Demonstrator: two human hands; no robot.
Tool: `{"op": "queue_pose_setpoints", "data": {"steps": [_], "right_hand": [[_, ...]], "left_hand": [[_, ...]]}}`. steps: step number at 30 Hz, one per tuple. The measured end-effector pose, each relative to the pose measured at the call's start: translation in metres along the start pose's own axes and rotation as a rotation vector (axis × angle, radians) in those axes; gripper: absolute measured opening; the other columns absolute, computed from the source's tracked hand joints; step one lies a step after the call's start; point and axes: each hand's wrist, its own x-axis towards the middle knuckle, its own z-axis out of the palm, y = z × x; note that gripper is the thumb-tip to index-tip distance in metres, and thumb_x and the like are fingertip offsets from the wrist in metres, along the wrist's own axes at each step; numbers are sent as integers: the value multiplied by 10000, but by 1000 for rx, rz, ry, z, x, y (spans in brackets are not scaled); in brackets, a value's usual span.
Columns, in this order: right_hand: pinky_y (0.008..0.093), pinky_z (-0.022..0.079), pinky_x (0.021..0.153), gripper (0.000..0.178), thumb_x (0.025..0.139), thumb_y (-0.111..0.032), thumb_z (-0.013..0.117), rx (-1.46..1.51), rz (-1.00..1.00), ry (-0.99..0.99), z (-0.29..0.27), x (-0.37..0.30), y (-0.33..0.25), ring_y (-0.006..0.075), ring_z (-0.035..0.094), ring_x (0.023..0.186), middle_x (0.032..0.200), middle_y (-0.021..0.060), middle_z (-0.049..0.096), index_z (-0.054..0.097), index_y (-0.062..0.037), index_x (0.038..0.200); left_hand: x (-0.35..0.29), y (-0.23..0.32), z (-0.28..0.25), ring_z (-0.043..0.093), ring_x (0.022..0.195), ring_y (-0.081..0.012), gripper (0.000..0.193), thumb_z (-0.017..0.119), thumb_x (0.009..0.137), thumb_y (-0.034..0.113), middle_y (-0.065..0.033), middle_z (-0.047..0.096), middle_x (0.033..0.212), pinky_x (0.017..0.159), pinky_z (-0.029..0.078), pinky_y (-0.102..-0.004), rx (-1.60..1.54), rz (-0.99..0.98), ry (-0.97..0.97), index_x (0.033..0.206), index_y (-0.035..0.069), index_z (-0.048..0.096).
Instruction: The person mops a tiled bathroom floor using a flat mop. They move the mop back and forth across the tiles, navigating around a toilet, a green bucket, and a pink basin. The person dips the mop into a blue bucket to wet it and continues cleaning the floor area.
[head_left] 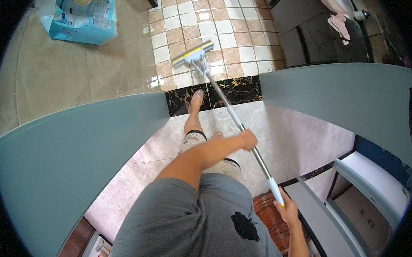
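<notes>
A sponge mop (231, 110) with a silver pole slants across the view in front of me. Its head, grey with a yellow strip, is over the wet checkered tiles beyond the dark threshold. Partway down the pole, my left hand (249, 139) is wrapped round it, the arm reaching across my body. My right hand (287, 208) grips the pale blue end of the handle, low on the right. One bare foot (196, 100) rests on the dark marbled threshold (236, 90); the other is mostly hidden behind my left forearm.
Grey-green door panels or walls flank the doorway, one on the left (87, 138) and one on the right (337, 88). A light blue bag (84, 23) lies on the beige surface at the upper left. Dark cabinets with a pink cloth (340, 27) stand at the upper right. Brown leather furniture (272, 222) is beside me.
</notes>
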Motion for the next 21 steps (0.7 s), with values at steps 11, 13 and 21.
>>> {"op": "queue_pose_setpoints", "data": {"steps": [11, 13, 21], "right_hand": [[351, 549, 707, 539, 795, -220, 726, -243, 69, -41, -7, -44, 33, 310, 703, 813, 978, 215, 688, 584, -82, 1296], [331, 541, 750, 509, 825, -193, 708, -85, 82, -42, 22, -28, 15, 272, 701, 885, 1071, 214, 675, 578, -75, 1303], [353, 526, 809, 531, 851, -134, 682, 303, -101, 78, 128, 125, -90, 278, 686, 979, 1156, 198, 656, 535, -142, 1361]], "left_hand": [[7, 49, 28, 680, 836, -301, 256, 806, 650, 305, -87, 711, 831, 716, 534, -441, -80, 428, -250, 845, 152, 740], [-7, 18, 35, 682, 846, -297, 251, 804, 650, 283, -85, 713, 854, 727, 538, -440, -67, 327, -327, 845, 139, 738], [-96, -203, 21, 546, 472, -287, 373, 708, 701, 169, -60, 524, 453, 465, 404, -416, 125, 99, 646, 424, 145, 459]]}}
